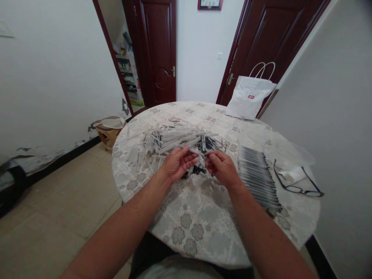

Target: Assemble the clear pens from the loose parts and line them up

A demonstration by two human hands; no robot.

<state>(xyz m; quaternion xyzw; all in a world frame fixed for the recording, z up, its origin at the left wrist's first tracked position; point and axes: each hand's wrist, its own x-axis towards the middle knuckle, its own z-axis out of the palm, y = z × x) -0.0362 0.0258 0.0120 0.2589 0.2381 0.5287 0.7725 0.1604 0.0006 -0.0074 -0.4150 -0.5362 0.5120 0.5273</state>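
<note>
My left hand (179, 164) is closed, palm partly up, with a whitish translucent pen barrel (193, 150) between its thumb and fingers. Facing it, my right hand (221, 167) pinches a small dark pen part near the barrel's right end; its exact kind is too small to make out. Beyond both hands spreads a loose heap of whitish pen barrels (171, 140). Among them lie thin black pieces (213, 143), and more black parts (198, 169) sit just below my fingers. To the right, a neat row of pens (255, 176) with dark ends lies side by side.
A round table (188, 211) with a flowered cloth carries everything. Black-framed glasses (295, 189) and a white crumpled tissue (292, 174) lie at the right. A white paper bag (250, 97) stands at the far right edge. A wooden stool (108, 135) is on the floor at left.
</note>
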